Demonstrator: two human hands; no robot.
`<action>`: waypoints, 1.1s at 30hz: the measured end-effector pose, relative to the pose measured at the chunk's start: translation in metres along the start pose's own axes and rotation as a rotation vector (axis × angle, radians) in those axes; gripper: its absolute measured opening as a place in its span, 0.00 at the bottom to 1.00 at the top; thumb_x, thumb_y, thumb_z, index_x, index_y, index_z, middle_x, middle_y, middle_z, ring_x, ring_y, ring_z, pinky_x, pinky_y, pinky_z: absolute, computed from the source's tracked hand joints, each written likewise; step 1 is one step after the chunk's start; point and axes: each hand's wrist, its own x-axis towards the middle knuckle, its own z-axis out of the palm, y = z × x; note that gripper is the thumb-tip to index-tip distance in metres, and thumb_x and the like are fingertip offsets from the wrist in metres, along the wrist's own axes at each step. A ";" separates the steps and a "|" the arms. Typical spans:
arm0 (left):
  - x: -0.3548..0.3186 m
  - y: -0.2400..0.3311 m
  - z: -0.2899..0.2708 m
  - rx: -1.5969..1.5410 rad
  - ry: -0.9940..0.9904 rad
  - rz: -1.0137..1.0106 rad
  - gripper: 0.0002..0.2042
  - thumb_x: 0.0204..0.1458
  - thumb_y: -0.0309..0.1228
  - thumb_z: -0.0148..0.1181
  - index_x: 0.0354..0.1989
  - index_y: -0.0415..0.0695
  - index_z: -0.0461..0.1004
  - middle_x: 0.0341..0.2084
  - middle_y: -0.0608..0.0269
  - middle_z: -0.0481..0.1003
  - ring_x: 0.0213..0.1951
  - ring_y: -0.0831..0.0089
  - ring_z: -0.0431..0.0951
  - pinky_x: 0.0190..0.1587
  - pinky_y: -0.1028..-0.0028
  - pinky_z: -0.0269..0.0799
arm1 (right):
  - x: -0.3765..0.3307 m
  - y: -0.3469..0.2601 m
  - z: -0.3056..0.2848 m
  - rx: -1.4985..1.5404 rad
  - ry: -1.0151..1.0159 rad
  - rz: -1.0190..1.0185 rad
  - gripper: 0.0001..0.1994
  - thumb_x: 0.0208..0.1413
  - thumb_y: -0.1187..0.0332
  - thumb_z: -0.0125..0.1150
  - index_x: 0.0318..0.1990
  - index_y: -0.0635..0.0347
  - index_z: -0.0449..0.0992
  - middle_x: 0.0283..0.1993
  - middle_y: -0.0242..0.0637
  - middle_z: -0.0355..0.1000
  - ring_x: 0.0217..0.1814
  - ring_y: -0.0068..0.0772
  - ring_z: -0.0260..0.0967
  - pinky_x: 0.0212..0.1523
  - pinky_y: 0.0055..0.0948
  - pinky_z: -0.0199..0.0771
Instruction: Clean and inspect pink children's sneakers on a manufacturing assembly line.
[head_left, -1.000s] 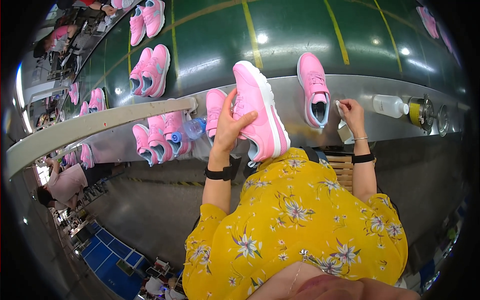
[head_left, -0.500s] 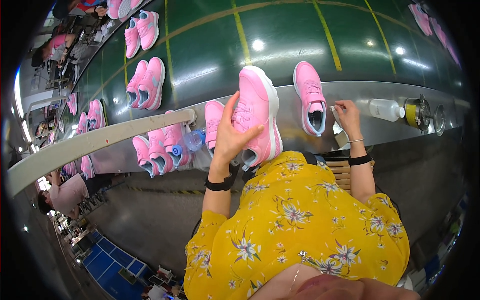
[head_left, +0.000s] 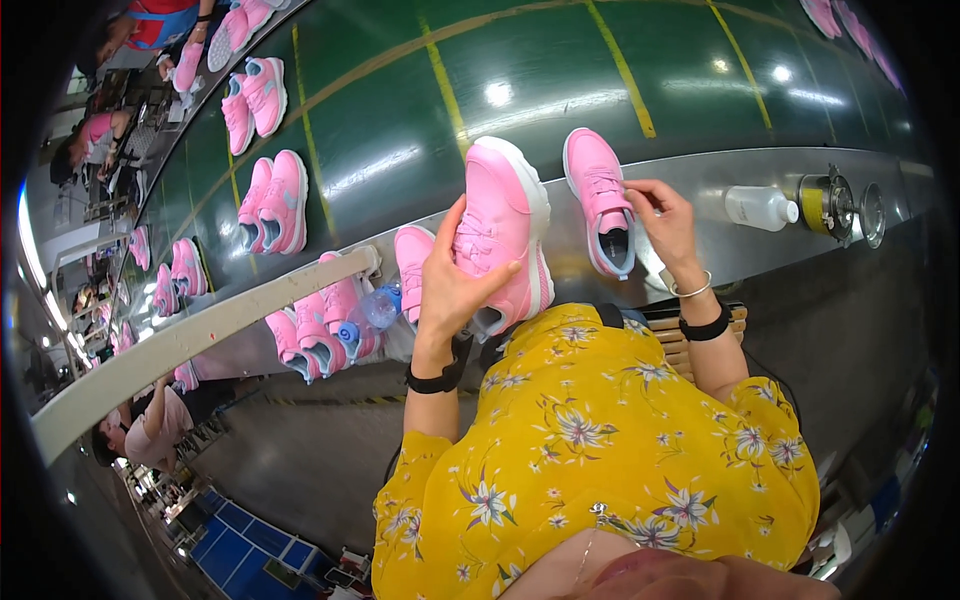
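A pink sneaker (head_left: 497, 190) with a white sole is gripped in my left hand (head_left: 448, 288), its toe pointing away from me and its sole turned to the right. Just right of it, a second pink sneaker (head_left: 592, 165) stands on the metal ledge. My right hand (head_left: 664, 222) is closed in a pinch at that shoe's right side, by the strap and collar. Whatever the pinched fingers hold, if anything, is too small to make out. Behind my left hand, another pink sneaker (head_left: 411, 250) is partly hidden.
Several pink sneakers (head_left: 312, 330) and a clear bottle with a blue cap (head_left: 378, 308) lie left, beside a pale rail (head_left: 215, 325). A white bottle (head_left: 757, 207) and a metal can (head_left: 822, 206) stand right. Shoe pairs sit on the green belt (head_left: 545, 75); co-workers are far left.
My right hand has moved left, from the ledge to the side of the standing sneaker. My left hand still holds its sneaker. The whole view has shifted slightly.
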 end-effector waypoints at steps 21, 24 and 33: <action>0.010 -0.036 0.008 -0.059 0.024 -0.221 0.42 0.43 0.29 0.75 0.67 0.32 0.59 0.54 0.47 0.72 0.53 0.65 0.76 0.56 0.68 0.73 | -0.046 0.115 -0.046 -0.731 0.010 -0.165 0.12 0.53 0.71 0.66 0.46 0.56 0.78 0.48 0.42 0.73 0.53 0.49 0.68 0.54 0.41 0.67; 0.012 -0.043 0.013 -0.069 0.047 -0.264 0.42 0.44 0.29 0.75 0.66 0.31 0.59 0.53 0.48 0.73 0.52 0.66 0.77 0.54 0.69 0.74 | -0.047 0.131 -0.049 -0.707 0.033 -0.202 0.10 0.52 0.72 0.66 0.43 0.57 0.79 0.44 0.42 0.74 0.49 0.48 0.70 0.53 0.41 0.69; 0.003 -0.120 0.025 -0.107 0.160 -0.368 0.42 0.44 0.31 0.75 0.65 0.29 0.59 0.52 0.48 0.74 0.49 0.66 0.78 0.51 0.70 0.75 | -0.012 0.020 0.009 -0.329 0.127 -0.115 0.09 0.54 0.77 0.64 0.42 0.60 0.81 0.40 0.38 0.76 0.40 0.39 0.75 0.42 0.30 0.74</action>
